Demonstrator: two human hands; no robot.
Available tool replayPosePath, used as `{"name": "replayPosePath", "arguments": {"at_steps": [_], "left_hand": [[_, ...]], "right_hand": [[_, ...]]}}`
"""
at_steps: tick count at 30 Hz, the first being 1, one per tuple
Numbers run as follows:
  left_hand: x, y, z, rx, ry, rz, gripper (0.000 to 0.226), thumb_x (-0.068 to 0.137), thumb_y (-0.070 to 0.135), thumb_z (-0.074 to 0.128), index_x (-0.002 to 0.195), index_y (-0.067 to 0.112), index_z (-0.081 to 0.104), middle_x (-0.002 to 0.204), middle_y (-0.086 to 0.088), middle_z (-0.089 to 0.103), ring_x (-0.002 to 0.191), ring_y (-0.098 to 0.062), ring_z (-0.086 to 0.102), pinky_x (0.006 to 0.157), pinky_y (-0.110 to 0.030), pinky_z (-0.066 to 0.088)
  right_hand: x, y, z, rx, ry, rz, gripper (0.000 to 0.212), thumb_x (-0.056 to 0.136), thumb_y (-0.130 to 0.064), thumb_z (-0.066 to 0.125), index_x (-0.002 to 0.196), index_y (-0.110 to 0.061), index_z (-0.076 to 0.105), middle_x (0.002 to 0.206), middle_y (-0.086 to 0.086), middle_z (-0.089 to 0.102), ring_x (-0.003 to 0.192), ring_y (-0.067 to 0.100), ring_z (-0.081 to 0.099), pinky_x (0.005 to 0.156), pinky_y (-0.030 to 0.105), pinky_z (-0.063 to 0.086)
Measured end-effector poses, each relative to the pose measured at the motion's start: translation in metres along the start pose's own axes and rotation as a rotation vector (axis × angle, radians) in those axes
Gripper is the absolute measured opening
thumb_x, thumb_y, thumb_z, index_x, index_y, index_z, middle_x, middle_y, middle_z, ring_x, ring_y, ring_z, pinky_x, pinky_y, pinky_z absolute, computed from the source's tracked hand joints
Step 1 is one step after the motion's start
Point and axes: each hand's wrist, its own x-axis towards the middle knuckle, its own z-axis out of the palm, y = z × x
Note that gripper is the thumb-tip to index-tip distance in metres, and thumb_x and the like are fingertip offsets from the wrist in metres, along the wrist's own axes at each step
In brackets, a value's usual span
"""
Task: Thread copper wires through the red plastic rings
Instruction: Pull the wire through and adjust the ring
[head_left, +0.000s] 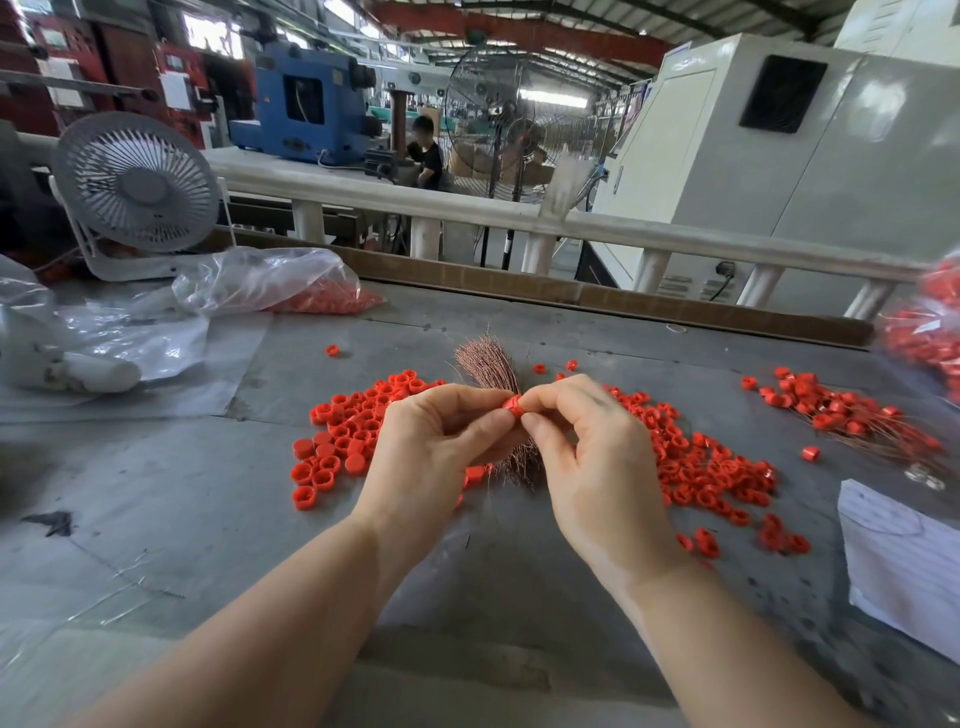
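Observation:
A small red plastic ring (511, 404) is pinched between the fingertips of my left hand (431, 447) and my right hand (587, 457), held above the table's middle. A bundle of thin copper wires (488, 358) lies on the table behind and under my hands, fanned out at its far end. Whether a wire passes through the held ring is too small to tell. Loose red rings (343, 441) lie in a heap to the left, and another spread of rings (711, 467) lies to the right.
A pile of rings with wires through them (841, 410) lies at the right. A plastic bag with red rings (291, 286) and a white desk fan (135, 187) stand at the back left. White paper (904, 561) lies near the right edge. A second bag of rings (935, 327) hangs at far right.

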Motion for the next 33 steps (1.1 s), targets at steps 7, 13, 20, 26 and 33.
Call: {"name": "replayPosePath", "arguments": {"at_steps": [7, 13, 20, 26, 33], "left_hand": [[0.001, 0.0, 0.0, -0.055, -0.01, -0.053, 0.029, 0.069, 0.014, 0.071, 0.096, 0.003, 0.07, 0.085, -0.012, 0.074, 0.077, -0.016, 0.069, 0.074, -0.024, 0.057], [0.003, 0.0, -0.003, -0.082, -0.002, -0.071, 0.034, 0.055, 0.019, 0.074, 0.085, 0.005, 0.068, 0.076, -0.008, 0.073, 0.071, -0.014, 0.069, 0.07, -0.023, 0.057], [0.005, 0.0, -0.006, -0.148, -0.042, -0.106, 0.024, 0.059, 0.014, 0.071, 0.08, 0.005, 0.068, 0.071, -0.008, 0.071, 0.062, -0.012, 0.068, 0.059, -0.019, 0.054], [0.005, 0.0, -0.005, -0.229, -0.11, -0.137, 0.013, 0.064, 0.011, 0.066, 0.076, 0.013, 0.071, 0.074, -0.007, 0.072, 0.066, -0.013, 0.07, 0.061, -0.02, 0.055], [0.007, -0.002, -0.006, -0.18, -0.095, -0.108, 0.015, 0.072, 0.015, 0.06, 0.085, 0.01, 0.065, 0.069, -0.002, 0.069, 0.062, -0.011, 0.067, 0.061, -0.021, 0.055]], "right_hand": [[-0.001, 0.001, 0.003, -0.036, 0.035, -0.014, 0.009, 0.079, 0.003, 0.061, 0.08, -0.002, 0.069, 0.078, 0.007, 0.065, 0.074, 0.023, 0.061, 0.07, 0.034, 0.049], [-0.002, -0.002, 0.004, 0.034, -0.036, -0.003, 0.019, 0.081, 0.001, 0.052, 0.083, -0.004, 0.069, 0.082, 0.005, 0.066, 0.08, 0.018, 0.06, 0.075, 0.028, 0.047], [0.002, 0.0, -0.006, 0.343, -0.107, 0.231, 0.039, 0.084, 0.012, 0.05, 0.08, -0.02, 0.072, 0.079, -0.006, 0.072, 0.08, 0.005, 0.066, 0.077, 0.016, 0.049], [0.004, 0.003, -0.007, 0.491, -0.011, 0.342, 0.042, 0.085, 0.012, 0.048, 0.073, -0.023, 0.068, 0.075, 0.001, 0.07, 0.075, 0.012, 0.066, 0.075, 0.026, 0.053], [0.004, 0.004, -0.007, 0.388, 0.027, 0.37, 0.042, 0.085, 0.009, 0.051, 0.07, -0.027, 0.066, 0.069, -0.006, 0.069, 0.066, 0.005, 0.061, 0.07, 0.021, 0.052]]}}
